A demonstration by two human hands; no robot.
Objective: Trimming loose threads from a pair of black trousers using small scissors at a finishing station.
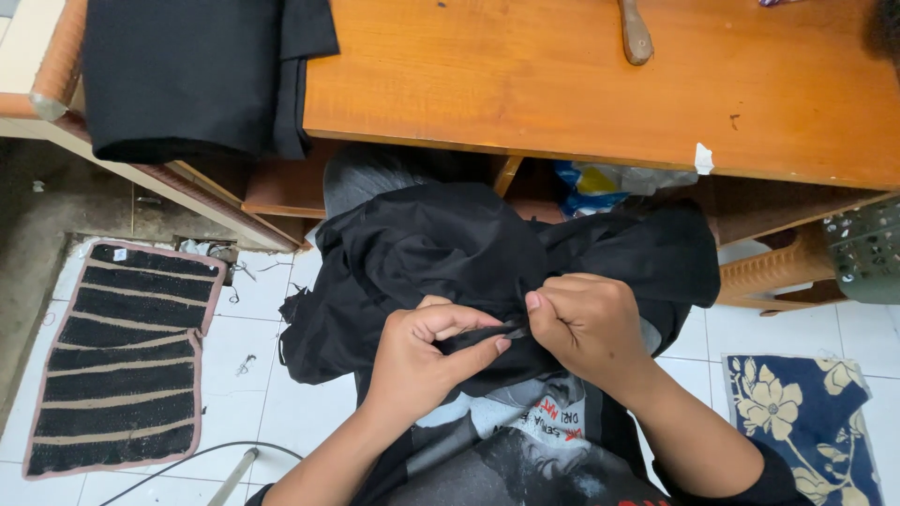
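A crumpled black garment (441,253) lies bunched in my lap below the edge of a wooden table. My left hand (427,361) pinches a fold of the black cloth between thumb and fingers. My right hand (586,323) grips the same fold right beside it, fingers curled in. The two hands almost touch at the pinched seam. Whatever small thing sits between the fingertips is too small to make out. A printed dark T-shirt (525,440) shows beneath my forearms.
An orange-brown wooden table (581,84) fills the top, with folded black fabric (187,75) at its left and a wooden handle (636,33) further back. A striped black mat (122,356) lies on white floor tiles left, a blue flowered mat (806,422) right. A cable (178,459) crosses bottom left.
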